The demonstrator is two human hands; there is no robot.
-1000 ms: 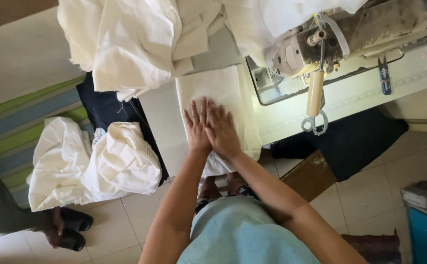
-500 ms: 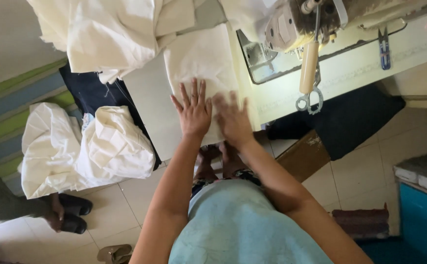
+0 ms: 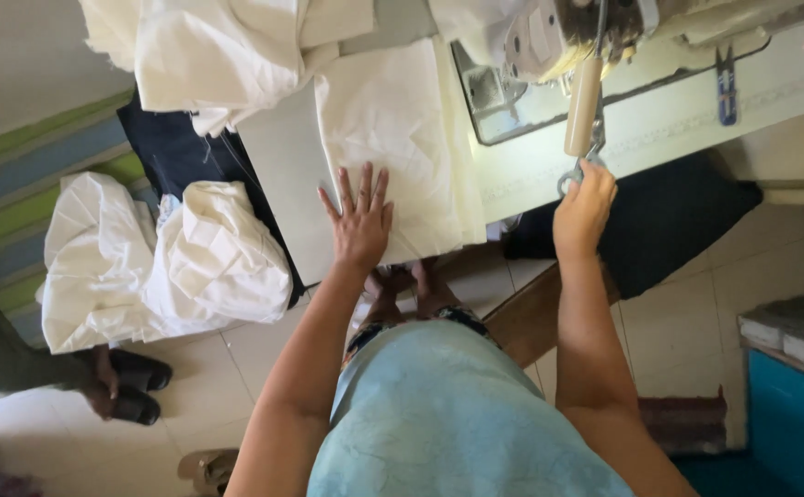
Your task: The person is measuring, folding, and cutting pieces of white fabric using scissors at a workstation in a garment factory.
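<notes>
Left hand [image 3: 362,221] spread wide, flat on cream cloth [image 3: 393,129] on worktop [image 3: 282,184]. Right hand [image 3: 584,207] grips scissors [image 3: 575,175] hanging beside sewing machine [image 3: 558,37]; white bundles [image 3: 162,258] on floor at left

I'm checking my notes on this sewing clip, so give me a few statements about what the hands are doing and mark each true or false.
1. The left hand lies flat, fingers spread, on the cream fabric. True.
2. The right hand rests on the fabric too. False: it reaches the scissors at the table edge.
3. The scissors lie on the floor. False: they hang beside the sewing machine.
4. White cloth bundles sit left of the table. True.
</notes>
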